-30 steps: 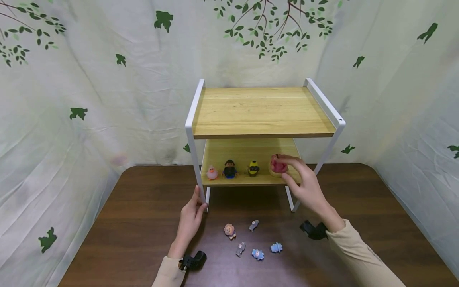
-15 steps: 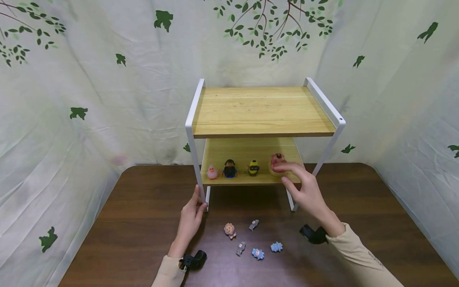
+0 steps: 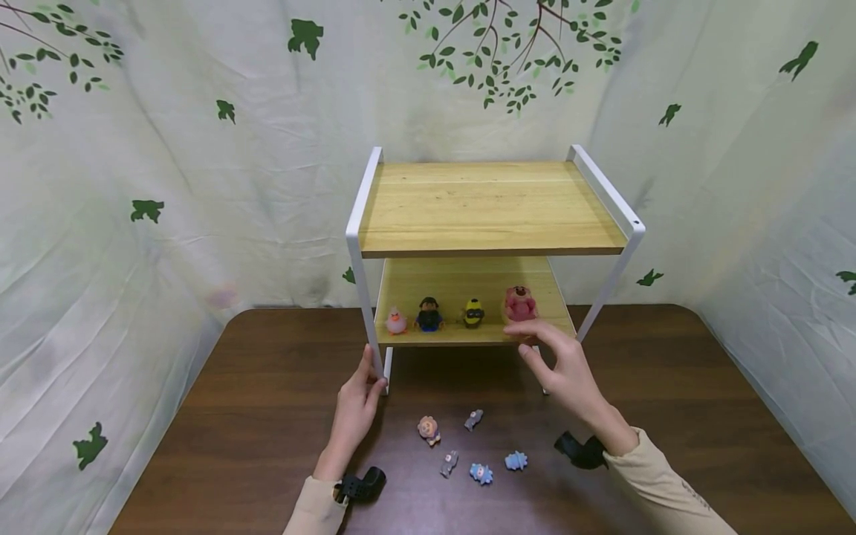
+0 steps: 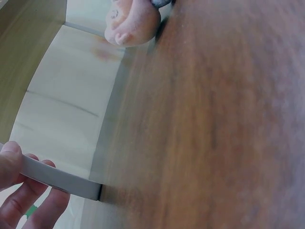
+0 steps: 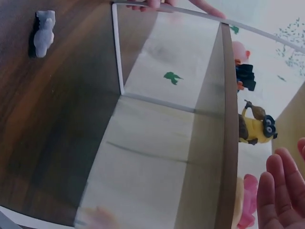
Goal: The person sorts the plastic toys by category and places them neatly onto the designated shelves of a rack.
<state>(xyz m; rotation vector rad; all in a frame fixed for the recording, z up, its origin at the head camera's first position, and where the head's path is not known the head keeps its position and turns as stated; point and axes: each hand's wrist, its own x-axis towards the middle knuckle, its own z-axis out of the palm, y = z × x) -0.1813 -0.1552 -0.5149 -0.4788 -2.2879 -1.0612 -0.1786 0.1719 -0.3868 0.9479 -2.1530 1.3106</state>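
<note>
My left hand (image 3: 356,407) grips the front left leg (image 4: 64,181) of a two-tier shelf, thumb on one side and fingers on the other. On the lower board (image 3: 448,279) stands a pink bear figure (image 3: 520,303) on a pale yellow base. Just in front of the bear is my right hand (image 3: 568,369), fingers extended and nothing held. Left of the bear, in a row, are a yellow figure with black goggles (image 3: 473,314), a dark-clothed figure (image 3: 429,315) and a pink duck-like figure (image 3: 396,322). The right wrist view shows my fingers (image 5: 281,191) beside the bear.
Several small figures lie on the brown table (image 3: 281,446) before the shelf: a peach one (image 3: 428,430), two grey ones, one at the back (image 3: 473,420), and two blue ones, one nearer (image 3: 481,473). The bare top board (image 3: 488,204) overhangs the lower one. A leaf-printed cloth (image 3: 200,148) hangs behind.
My right hand has let go of the pink bear and drawn back down toward me, leaving the bear standing on the lower board. My left hand has stayed on the leg.
</note>
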